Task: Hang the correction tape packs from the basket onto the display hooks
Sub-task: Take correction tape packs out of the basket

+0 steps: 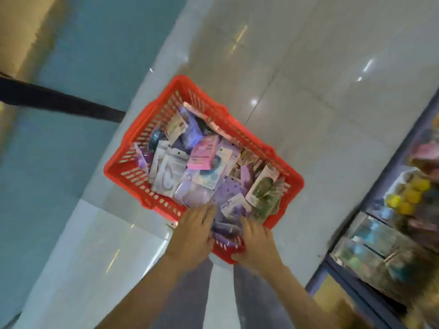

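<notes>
A red basket (111,169) is seen standing on a pale tiled floor (308,67), its long axis running from upper left to lower right in the view. It is filled nearly to the rim with carded packs (180,172), heaped loosely. No common direction is kept by them: some lie flat, others are tilted or overlap. A pink pack (203,154) lies on top near the middle, its long axis roughly up the picture. A green pack (261,188) is leaned against the right-hand wall, and purple packs (228,193) are piled towards the near corner (the picture is too blurred for any print to be read).

Both hands are reached into that near corner. The left hand (194,231) is laid over the near-left rim with its fingers stretched out fairly straight, their tips resting on the purple packs; nothing is seen gripped by it. The right hand (257,243) is placed at the corner itself, fingers bent over the rim among the packs and thumb outside below the rim; whether a pack or the rim is held cannot be told.

A display shelf (392,233) holding coloured goods is seen at the right edge, well apart from the basket.
</notes>
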### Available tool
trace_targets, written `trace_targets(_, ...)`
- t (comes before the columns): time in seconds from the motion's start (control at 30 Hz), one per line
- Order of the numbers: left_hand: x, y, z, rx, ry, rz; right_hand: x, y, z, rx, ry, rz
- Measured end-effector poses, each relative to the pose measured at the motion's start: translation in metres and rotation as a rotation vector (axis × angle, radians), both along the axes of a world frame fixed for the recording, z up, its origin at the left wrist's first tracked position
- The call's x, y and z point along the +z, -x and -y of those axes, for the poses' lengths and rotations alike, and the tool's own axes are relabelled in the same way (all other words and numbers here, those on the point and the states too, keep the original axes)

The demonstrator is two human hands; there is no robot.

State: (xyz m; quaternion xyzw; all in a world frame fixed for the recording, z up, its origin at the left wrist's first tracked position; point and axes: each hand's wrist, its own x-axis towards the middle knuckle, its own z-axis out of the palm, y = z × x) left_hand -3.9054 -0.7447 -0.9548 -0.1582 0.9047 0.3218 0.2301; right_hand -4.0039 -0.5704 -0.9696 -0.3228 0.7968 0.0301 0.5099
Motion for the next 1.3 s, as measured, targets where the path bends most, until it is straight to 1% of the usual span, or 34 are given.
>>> trace_targets(0.03,-0.011,-0.004,-0.008,-0.024,-0.006,-0.007,-0.006,-0.004,-0.001,0.047,0.007,-0.028)
trace_targets(0.1,-0.03,-0.013,-0.022,-0.078,0.004,-0.004,-0.017,-0.009,-0.004,0.147,0.113,-0.149)
trace_targets(0.2,-0.042,-0.018,-0.037,-0.128,0.018,0.003,-0.031,-0.016,-0.013,0.188,0.275,-0.278)
trace_targets(0.27,-0.045,-0.018,-0.043,-0.124,0.05,-0.029,-0.04,-0.021,-0.021,0.188,0.338,-0.306)
trace_targets(0.37,-0.046,-0.015,-0.049,-0.097,0.091,-0.128,-0.037,-0.023,-0.017,0.126,0.435,-0.259)
trace_targets(0.43,-0.043,-0.012,-0.051,-0.063,0.057,-0.159,-0.024,-0.019,-0.005,0.096,0.554,-0.32)
trace_targets(0.5,-0.031,-0.007,-0.049,-0.01,-0.006,-0.145,-0.002,-0.013,0.006,0.092,0.656,-0.414)
trace_targets(0.57,-0.01,0.005,-0.042,0.076,-0.147,-0.095,0.023,-0.002,0.013,0.107,0.694,-0.492)
trace_targets(0.63,0.019,0.02,-0.033,0.168,-0.279,-0.088,0.052,0.011,0.018,0.107,0.735,-0.536)
trace_targets(0.73,0.07,0.039,-0.018,0.239,-0.335,-0.168,0.111,0.035,0.03,0.114,0.83,-0.54)
trace_targets(0.8,0.116,0.048,-0.007,0.397,-0.457,-0.145,0.158,0.049,0.04,0.027,0.871,-0.533)
trace_targets(0.87,0.172,0.058,0.006,0.635,-0.636,-0.118,0.211,0.062,0.052,-0.197,0.882,-0.445)
trace_targets(0.93,0.229,0.064,0.02,0.806,-0.753,-0.185,0.267,0.069,0.066,-0.516,0.901,-0.215)
trace_targets(0.97,0.258,0.065,0.028,0.88,-0.792,-0.237,0.294,0.071,0.075,-0.64,0.91,-0.094)
trace_targets(1.0,0.29,0.064,0.035,0.953,-0.822,-0.286,0.322,0.071,0.083,-0.7,0.93,0.001)
trace_targets(1.07,0.35,0.056,0.05,1.041,-0.884,-0.378,0.372,0.065,0.1,-0.655,0.979,0.133)
trace_targets(1.13,0.407,0.038,0.058,1.051,-0.915,-0.468,0.423,0.051,0.119,-0.524,1.055,0.206)
trace_targets(1.23,0.484,-0.003,0.059,1.068,-0.863,-0.596,0.497,0.02,0.14,-0.287,1.2,0.126)
trace_targets(1.3,0.534,-0.037,0.053,1.054,-0.799,-0.676,0.54,-0.005,0.149,-0.132,1.228,-0.018)
